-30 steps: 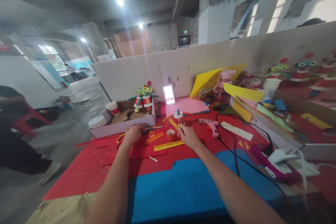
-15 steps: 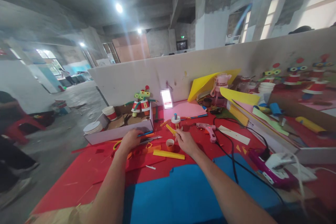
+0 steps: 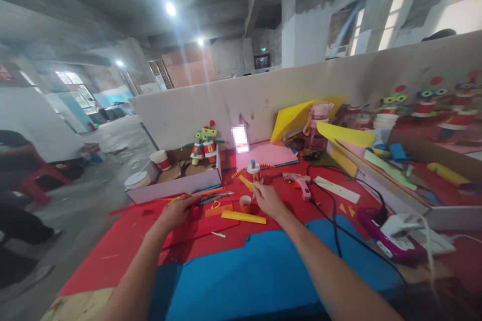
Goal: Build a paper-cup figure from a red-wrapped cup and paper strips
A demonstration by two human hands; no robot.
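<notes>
My right hand (image 3: 268, 198) pinches a small yellow paper strip (image 3: 246, 183), its free end pointing up and left. Just behind it stands a white paper-cup figure (image 3: 254, 172) with a blue top and coiled red-and-yellow arms. My left hand (image 3: 176, 212) is low over the table at the left, its fingers curled on what look like yellow-handled scissors (image 3: 170, 201); the grip is partly hidden. A utility knife (image 3: 222, 195) lies right of those fingers. Between my hands are a small paper cup (image 3: 245, 203), a folded yellow strip (image 3: 244, 217) and orange paper scraps (image 3: 219, 210).
A pink glue gun (image 3: 301, 183) with a black cord lies right of my right hand. A purple power strip (image 3: 389, 241) is at the right. Finished figures (image 3: 205, 146) stand in a white box (image 3: 175, 188) at the back left. Blue sheets (image 3: 241, 281) cover the near table.
My left hand has drawn back and left, onto the yellow handles. My right hand still holds the yellow strip in nearly the same place. The view has shifted slightly.
</notes>
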